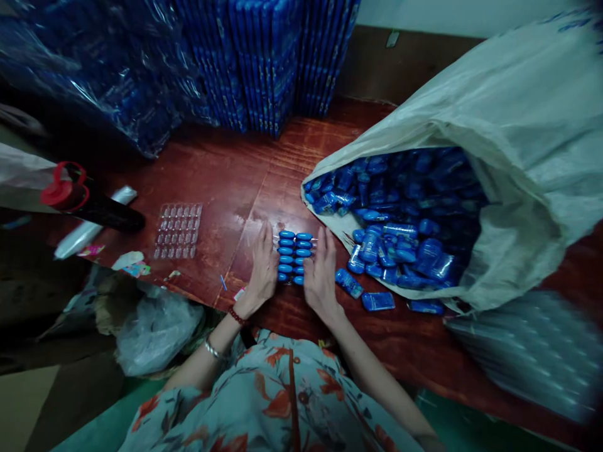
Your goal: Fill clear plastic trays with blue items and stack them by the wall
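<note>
Between my hands lies a clear plastic blister tray (pixel 315 242), its cavities filled in two columns by small glossy blue packs (pixel 286 251). My left hand (pixel 264 267) lies along the tray's left edge, thumb toward the packs and fingers pointing away from me. At the right edge, my right hand (pixel 321 270) mirrors it, its thumb over the near end of the right column. Both hands grip the tray's sides against the table; the undersides of the fingers are hidden. Loose blue wrapped packs (pixel 378 301) lie just right of my right hand.
A large white woven sack (pixel 509 125) opens toward me, spilling many blue packs. Left on the red-brown table (pixel 221 176) are an empty blister tray (pixel 178 231) and a dark bottle with a red cap (pixel 63 191). Stacked blue packages (pixel 268 63) stand behind; clear trays (pixel 532 351) lie right.
</note>
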Demonstrator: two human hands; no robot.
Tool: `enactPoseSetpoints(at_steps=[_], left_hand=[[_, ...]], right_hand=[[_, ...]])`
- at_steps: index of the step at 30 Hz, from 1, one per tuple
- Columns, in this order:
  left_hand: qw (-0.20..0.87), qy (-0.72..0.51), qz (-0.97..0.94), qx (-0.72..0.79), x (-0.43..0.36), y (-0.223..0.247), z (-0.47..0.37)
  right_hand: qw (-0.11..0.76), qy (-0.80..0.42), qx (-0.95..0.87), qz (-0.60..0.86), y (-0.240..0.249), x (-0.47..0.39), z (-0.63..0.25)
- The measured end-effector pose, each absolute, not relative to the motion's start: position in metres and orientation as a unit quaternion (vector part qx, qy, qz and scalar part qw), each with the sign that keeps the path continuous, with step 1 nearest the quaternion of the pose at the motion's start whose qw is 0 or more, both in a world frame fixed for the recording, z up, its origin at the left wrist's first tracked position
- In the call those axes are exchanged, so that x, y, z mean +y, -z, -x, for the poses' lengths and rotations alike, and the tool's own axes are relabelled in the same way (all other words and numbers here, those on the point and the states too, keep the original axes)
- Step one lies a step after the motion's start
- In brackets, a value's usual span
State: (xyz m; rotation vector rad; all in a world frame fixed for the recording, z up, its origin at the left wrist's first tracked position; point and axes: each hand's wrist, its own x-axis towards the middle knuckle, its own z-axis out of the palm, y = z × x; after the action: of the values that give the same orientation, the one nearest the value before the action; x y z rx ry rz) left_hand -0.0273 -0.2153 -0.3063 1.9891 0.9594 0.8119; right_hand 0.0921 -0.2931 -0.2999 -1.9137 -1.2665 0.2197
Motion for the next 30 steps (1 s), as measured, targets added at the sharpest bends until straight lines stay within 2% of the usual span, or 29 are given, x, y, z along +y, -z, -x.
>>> enactPoseSetpoints(at_steps=[3, 8, 11, 15, 20, 23, 26, 30], left_hand=[[0.426, -0.292, -0.763, 0.388, -0.209, 0.304, 0.007], [0.482, -0.237, -0.731, 0.422, -0.218, 0.304, 0.005], [0.478, -0.246, -0.716, 0.445, -0.232, 0.307, 0.015], [0.439, -0.305, -0.742, 0.405, -0.248, 0.31, 0.031], [0.432, -0.315, -0.749, 0.392, -0.25, 0.309, 0.035], [0.457, -0.271, -0.723, 0.441, -0.243, 0.303, 0.026], [0.494, -0.196, -0.672, 0.516, -0.233, 0.296, 0.015], [0.489, -0.189, -0.657, 0.542, -0.231, 0.294, 0.008]], right_hand=[[0.386, -0.129, -0.502, 0.763, 0.308, -0.273, -0.089], [0.407, -0.185, -0.48, 0.755, 0.317, -0.288, -0.081], [0.444, -0.166, -0.489, 0.732, 0.32, -0.305, -0.077], [0.501, -0.133, -0.517, 0.681, 0.329, -0.323, -0.07], [0.522, -0.136, -0.49, 0.685, 0.333, -0.325, -0.07], [0.503, -0.157, -0.495, 0.691, 0.327, -0.312, -0.076], [0.438, -0.204, -0.501, 0.718, 0.317, -0.298, -0.082], [0.401, -0.181, -0.507, 0.741, 0.311, -0.291, -0.085]])
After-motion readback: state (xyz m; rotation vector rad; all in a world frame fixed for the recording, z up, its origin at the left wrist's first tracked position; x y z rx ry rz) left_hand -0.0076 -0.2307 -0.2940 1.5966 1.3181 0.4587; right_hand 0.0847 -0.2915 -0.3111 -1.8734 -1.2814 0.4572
